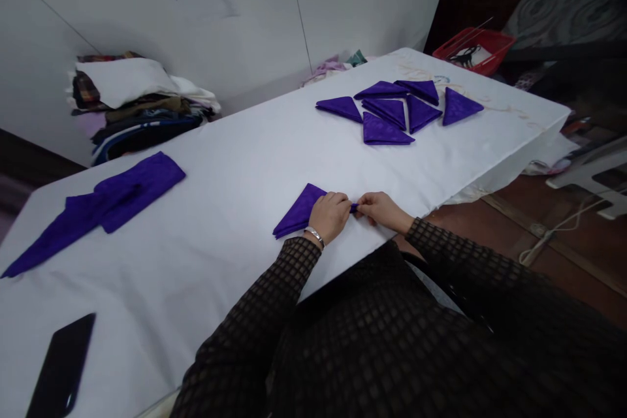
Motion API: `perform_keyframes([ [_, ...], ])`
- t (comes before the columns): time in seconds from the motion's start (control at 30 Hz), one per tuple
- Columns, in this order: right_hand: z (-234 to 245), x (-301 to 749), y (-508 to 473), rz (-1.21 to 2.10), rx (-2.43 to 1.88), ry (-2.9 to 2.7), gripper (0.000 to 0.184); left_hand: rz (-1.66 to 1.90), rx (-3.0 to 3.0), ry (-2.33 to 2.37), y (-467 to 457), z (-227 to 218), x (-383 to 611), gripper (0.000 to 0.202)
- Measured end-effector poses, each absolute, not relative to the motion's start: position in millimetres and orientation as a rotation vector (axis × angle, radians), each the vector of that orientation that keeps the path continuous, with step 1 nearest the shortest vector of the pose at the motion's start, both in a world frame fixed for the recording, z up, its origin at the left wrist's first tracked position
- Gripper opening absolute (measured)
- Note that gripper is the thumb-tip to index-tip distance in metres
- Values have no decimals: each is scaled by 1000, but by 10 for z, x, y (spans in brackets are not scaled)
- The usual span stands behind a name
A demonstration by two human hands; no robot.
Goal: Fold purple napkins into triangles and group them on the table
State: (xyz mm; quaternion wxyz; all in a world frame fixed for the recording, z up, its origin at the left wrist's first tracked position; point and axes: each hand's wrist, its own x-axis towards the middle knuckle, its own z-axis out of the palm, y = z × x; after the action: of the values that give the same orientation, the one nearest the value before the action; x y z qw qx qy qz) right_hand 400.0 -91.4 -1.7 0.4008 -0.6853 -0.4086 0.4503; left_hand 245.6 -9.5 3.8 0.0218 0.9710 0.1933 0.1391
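Observation:
A purple cloth napkin (300, 212), folded into a triangle, lies near the front edge of the white-covered table (235, 209). My left hand (330, 217), with a bracelet at the wrist, rests over its right part, fingers closed on the fabric. Just to the right, my right hand (382, 209) pinches the napkin's narrow right tip. Part of the cloth is hidden under the left hand. Farther back on the table sits a group of several folded purple triangles (385, 114), some touching or overlapping. At the left, loosely folded purple cloth (132, 189) lies spread out.
A black phone (63, 366) lies at the table's near left. Stacked clothes (142, 101) stand by the wall behind the table. Beyond the far right end is a red basket (494, 49) with things inside. A white stool (595, 173) and a cable are on the right.

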Motion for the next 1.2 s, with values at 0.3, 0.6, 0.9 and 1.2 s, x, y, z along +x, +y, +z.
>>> perform_keyframes([
  [0.3,15,4042,-879,1251,-1700,-958,13,508,3047,549,-131,-73,2394,24],
  [0.6,76,4103,-862,1434,-1694,-865,10,452,3027,553,-125,-125,2402,26],
  [0.9,58,4148,-838,1527,-1648,-811,15,486,3035,548,-118,-147,2403,26],
  [1.2,19,4131,-834,1512,-1645,-859,15,470,3021,551,-123,-134,2410,26],
])
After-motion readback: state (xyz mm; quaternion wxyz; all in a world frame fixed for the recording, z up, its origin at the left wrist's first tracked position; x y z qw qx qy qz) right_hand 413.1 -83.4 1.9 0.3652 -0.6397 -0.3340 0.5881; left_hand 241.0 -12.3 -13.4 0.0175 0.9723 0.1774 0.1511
